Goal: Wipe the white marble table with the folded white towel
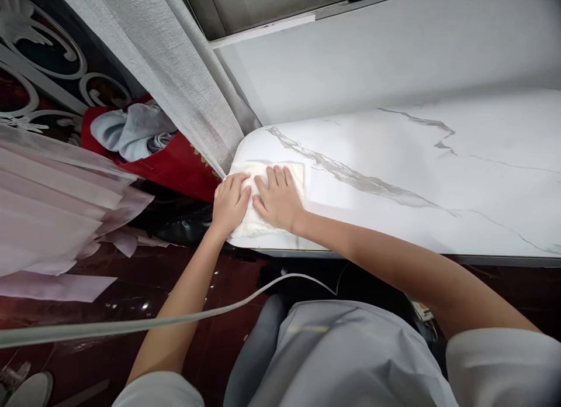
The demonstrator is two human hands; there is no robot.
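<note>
Left hand [230, 205] and right hand [280, 203] flat on a soft, white, roughly rectangular cloth [255, 220]
From my remote view, the cloth is already spread at the rounded left end of the long white table with grey-brown marble veining [363, 182]; I see both hands open, fingers extended, closed around nothing, and how much is finished or left I cannot tell

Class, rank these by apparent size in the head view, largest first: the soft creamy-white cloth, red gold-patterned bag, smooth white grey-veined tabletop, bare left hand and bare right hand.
1. Tabletop
2. Bag
3. Cloth, partly covered
4. Left hand and right hand: too alike to rank
</note>
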